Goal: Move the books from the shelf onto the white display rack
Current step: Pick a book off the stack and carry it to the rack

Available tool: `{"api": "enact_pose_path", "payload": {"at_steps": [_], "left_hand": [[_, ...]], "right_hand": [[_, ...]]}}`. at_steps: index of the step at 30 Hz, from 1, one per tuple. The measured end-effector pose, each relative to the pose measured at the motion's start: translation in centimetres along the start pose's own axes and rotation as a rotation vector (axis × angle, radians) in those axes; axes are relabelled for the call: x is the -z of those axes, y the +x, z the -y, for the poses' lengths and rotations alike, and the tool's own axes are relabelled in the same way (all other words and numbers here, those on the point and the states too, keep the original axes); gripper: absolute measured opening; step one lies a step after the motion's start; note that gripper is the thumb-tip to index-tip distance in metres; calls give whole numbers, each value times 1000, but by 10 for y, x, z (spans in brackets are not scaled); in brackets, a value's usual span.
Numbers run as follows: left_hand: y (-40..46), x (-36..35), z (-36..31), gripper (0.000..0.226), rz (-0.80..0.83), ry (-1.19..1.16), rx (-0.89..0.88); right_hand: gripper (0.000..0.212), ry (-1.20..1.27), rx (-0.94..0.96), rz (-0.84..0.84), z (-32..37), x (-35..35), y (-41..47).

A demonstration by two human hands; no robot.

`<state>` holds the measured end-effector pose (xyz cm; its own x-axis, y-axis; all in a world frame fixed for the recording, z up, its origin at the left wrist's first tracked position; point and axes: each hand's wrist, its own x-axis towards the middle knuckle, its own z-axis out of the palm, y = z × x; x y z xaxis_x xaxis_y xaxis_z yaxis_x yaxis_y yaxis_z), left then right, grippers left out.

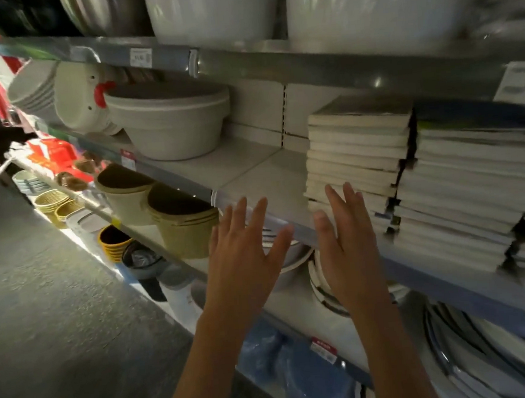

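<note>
At the front edge of the shelf (252, 171), both my hands are up, reaching for the left book stack (355, 157). Left hand (243, 253): fingers spread straight, holding nothing, just left of that stack. Right hand (350, 248): flat and empty too, fingertips over the stack's lower front; can't tell if they touch.

Step, as I judge it: grab a batch off the stack. Best approach: one palm on each side, squeeze evenly, lift a manageable chunk rather than the whole pile, keep it level so covers don't slide.

Counts: two stacks clearly, the second book stack (468, 195) touching the first's right side, maybe a third at frame edge. Left stack about ten books; blur blocks an exact count. White display rack not in view.
</note>
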<state>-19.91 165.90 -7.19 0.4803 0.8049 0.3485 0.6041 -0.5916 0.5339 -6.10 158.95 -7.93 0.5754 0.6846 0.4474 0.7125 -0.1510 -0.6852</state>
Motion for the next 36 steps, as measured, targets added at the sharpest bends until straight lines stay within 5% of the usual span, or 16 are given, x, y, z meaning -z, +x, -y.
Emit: {"api": "enact_pose_path", "payload": {"at_steps": [20, 27, 36], "left_hand": [[186, -16, -5, 71, 126, -256, -523], [231, -52, -19, 81, 103, -339, -648], [254, -78, -25, 62, 37, -633, -688]], "right_hand": [[68, -399, 52, -592, -8, -10, 102], [70, -670, 98, -590, -31, -3, 140], [69, -710, 156, -668, -46, 8, 155]]}}
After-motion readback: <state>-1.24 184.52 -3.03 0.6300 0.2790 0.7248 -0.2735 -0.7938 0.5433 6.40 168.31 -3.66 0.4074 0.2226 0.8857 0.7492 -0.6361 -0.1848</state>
